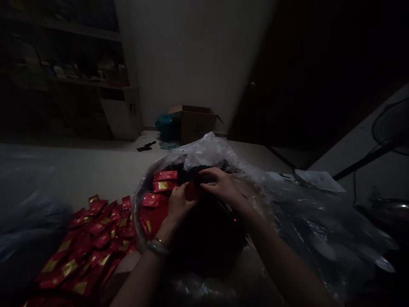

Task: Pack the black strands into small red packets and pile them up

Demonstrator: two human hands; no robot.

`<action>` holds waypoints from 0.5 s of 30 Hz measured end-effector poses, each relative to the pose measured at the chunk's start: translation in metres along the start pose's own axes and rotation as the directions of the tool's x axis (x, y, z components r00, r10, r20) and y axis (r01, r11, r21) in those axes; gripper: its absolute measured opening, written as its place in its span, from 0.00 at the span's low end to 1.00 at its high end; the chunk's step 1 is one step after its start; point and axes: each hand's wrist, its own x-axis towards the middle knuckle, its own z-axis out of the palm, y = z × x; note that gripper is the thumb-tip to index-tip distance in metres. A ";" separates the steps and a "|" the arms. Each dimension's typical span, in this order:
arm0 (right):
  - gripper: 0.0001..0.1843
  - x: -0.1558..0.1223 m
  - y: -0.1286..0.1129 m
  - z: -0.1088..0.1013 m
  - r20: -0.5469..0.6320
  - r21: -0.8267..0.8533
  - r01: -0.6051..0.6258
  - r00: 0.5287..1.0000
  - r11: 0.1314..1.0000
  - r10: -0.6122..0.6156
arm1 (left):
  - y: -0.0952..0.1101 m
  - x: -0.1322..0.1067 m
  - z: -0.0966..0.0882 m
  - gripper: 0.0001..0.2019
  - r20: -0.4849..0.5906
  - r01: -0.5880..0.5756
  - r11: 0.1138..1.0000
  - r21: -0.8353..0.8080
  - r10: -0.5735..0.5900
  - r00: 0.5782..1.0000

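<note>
My left hand (181, 201) grips a small red packet (192, 191), held upright over a large clear plastic bag (209, 147). Dark loose material (201, 243), perhaps dried leaves, fills the bag. Close to the packet's right side is my right hand (220, 184), its fingers curled toward the packet; what they pinch is too dark to make out. Several red packets with gold labels (162, 186) lie inside the bag's left side, beside my left hand. A small red light (235, 220) glows on a dim device under my right forearm.
A heap of red packets (99, 238) covers the floor at left. Crumpled clear plastic (322, 243) spreads at right. An open cardboard box (198, 123) and a teal bag (168, 127) stand by the wall. Shelves (79, 81) rise at left; a fan (391, 128) is at right.
</note>
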 end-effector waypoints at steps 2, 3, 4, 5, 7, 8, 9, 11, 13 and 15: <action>0.17 -0.001 0.001 0.000 0.013 0.027 -0.031 0.999 0.999 0.031 | 0.000 0.000 0.001 0.26 -0.005 0.004 1.000 -0.003 -0.004 1.000; 0.16 -0.001 0.000 0.000 0.018 0.019 -0.031 0.999 0.999 0.030 | 0.001 0.000 0.001 0.25 -0.004 0.006 1.000 -0.006 -0.006 1.000; 0.15 -0.002 0.000 0.000 0.016 0.005 -0.022 1.000 1.000 0.022 | 0.001 0.000 0.001 0.25 -0.001 0.005 1.000 -0.014 -0.005 1.000; 0.14 -0.002 -0.001 -0.001 0.001 -0.010 -0.009 1.000 1.000 0.009 | 0.002 -0.001 0.000 0.25 0.000 0.001 1.000 -0.027 -0.001 1.000; 0.12 -0.005 -0.004 -0.003 -0.073 -0.028 0.026 0.997 0.999 -0.028 | 0.003 -0.001 0.000 0.24 -0.010 -0.009 0.997 -0.071 0.008 1.000; 0.12 -0.006 -0.005 -0.004 -0.116 -0.033 0.040 0.992 0.999 -0.044 | 0.004 -0.001 -0.001 0.24 -0.018 -0.015 0.995 -0.100 0.013 1.000; 0.12 -0.008 -0.006 -0.006 -0.146 -0.038 0.050 0.988 0.998 -0.055 | 0.005 -0.002 -0.001 0.24 -0.026 -0.021 0.991 -0.130 0.017 1.000; 0.13 -0.013 -0.006 -0.009 -0.155 -0.047 0.056 0.986 0.997 -0.063 | 0.007 -0.003 -0.001 0.25 -0.041 -0.038 0.983 -0.180 0.031 0.999; 0.15 -0.019 -0.005 -0.010 -0.106 -0.028 0.037 0.994 0.999 -0.039 | 0.008 -0.005 -0.002 0.24 -0.059 -0.073 0.977 -0.199 0.063 0.996; 0.18 -0.025 -0.003 -0.008 -0.046 0.010 -0.002 0.999 1.000 0.003 | 0.009 -0.007 -0.001 0.24 -0.084 -0.117 0.975 -0.191 0.103 0.991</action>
